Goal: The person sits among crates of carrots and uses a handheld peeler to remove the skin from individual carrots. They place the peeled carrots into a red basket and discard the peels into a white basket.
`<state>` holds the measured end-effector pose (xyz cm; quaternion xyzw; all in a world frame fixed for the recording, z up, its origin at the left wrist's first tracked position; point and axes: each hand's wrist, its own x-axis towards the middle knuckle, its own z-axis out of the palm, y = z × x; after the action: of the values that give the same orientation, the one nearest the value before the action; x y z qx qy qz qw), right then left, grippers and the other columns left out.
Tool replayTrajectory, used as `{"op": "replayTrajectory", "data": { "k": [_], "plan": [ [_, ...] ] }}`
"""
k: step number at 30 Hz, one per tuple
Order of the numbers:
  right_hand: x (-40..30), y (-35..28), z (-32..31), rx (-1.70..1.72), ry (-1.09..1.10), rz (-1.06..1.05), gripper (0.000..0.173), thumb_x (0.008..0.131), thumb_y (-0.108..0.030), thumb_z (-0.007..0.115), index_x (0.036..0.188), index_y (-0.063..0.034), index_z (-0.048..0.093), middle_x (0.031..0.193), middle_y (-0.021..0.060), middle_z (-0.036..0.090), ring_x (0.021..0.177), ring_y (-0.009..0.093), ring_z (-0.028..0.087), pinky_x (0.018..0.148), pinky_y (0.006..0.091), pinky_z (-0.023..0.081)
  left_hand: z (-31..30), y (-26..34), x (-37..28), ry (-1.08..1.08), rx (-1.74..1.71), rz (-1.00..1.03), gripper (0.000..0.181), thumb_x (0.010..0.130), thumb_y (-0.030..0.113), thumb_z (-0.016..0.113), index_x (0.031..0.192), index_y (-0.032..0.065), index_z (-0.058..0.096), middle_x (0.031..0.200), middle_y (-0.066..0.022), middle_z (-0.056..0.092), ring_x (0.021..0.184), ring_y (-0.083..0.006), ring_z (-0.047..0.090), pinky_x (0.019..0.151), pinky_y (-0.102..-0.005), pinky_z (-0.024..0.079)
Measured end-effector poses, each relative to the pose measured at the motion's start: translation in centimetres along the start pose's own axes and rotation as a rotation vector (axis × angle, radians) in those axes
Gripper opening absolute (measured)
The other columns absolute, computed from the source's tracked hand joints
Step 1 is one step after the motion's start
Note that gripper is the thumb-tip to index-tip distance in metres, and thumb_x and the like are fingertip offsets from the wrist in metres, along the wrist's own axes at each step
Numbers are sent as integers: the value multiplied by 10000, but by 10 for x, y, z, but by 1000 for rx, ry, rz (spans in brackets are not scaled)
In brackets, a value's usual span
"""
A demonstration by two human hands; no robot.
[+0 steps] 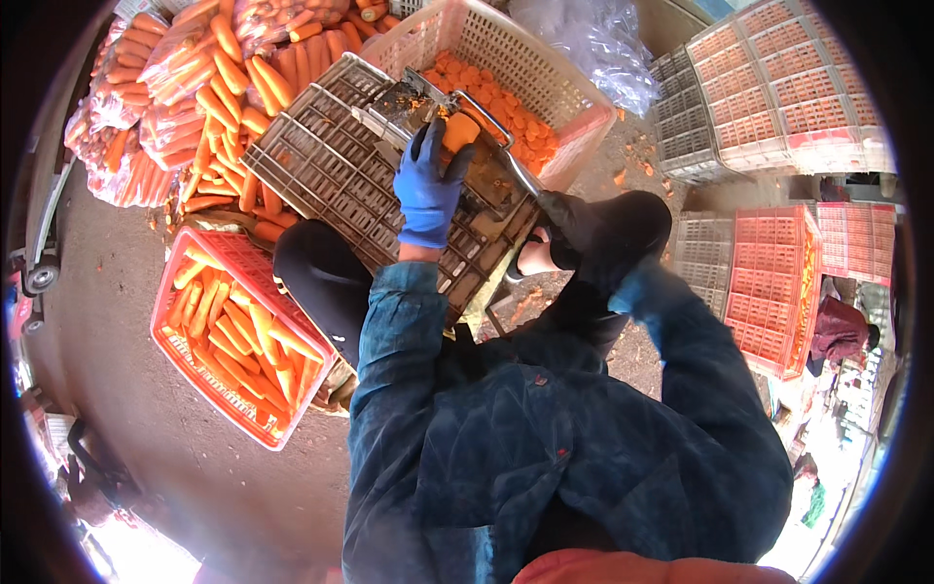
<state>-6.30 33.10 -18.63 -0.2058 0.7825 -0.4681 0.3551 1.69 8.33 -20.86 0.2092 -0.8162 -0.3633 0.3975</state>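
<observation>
My left hand [430,186], in a blue glove with dark fingers, holds an orange carrot piece [461,131] against a hand-operated slicer [496,175]. The slicer rests on an upturned plastic crate [306,142] between my knees. My right hand [563,212], in a dark glove, is closed around the end of the slicer's metal lever handle [522,171]. Orange shreds lie on the slicer's far plate. Just beyond it, round carrot slices [503,106] lie in a pale pink crate [536,55]. The blade is hidden from view.
A red basket [162,292] of whole carrots sits left of my knee. Loose carrots [219,139] and bagged carrots [171,62] are heaped at far left. Clear plastic bags [591,44] lie beyond the pink crate. Stacked crates [766,87] stand right, with carrot scraps [620,177] on the floor.
</observation>
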Motion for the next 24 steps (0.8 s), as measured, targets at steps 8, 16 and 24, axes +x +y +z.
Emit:
{"op": "replayTrajectory", "data": {
  "k": [8,16,24],
  "plan": [
    [-17,-146,-52,-103,-229,147,610,1009,-594,498,835,-23,622,580,-4,491,451,81,400,425,253,298,6,-5,3,10,124,65,547,837,395,804,1268,84,673,1214,-158,687,1035,-355,688,848,-431,579],
    [-21,-80,-12,-444,-113,28,575,1016,-586,515,924,-29,620,740,46,578,658,116,516,591,312,440,1,-6,0,-40,73,-36,548,845,373,805,1275,64,668,1165,-133,699,875,-276,689,771,-383,574],
    [0,-102,-57,-118,-231,153,604,1021,-578,506,870,-8,641,650,12,525,534,94,460,475,273,354,13,-14,8,-3,48,-23,569,829,402,816,1281,89,671,1189,-148,691,931,-319,699,786,-401,584]
  ]
}}
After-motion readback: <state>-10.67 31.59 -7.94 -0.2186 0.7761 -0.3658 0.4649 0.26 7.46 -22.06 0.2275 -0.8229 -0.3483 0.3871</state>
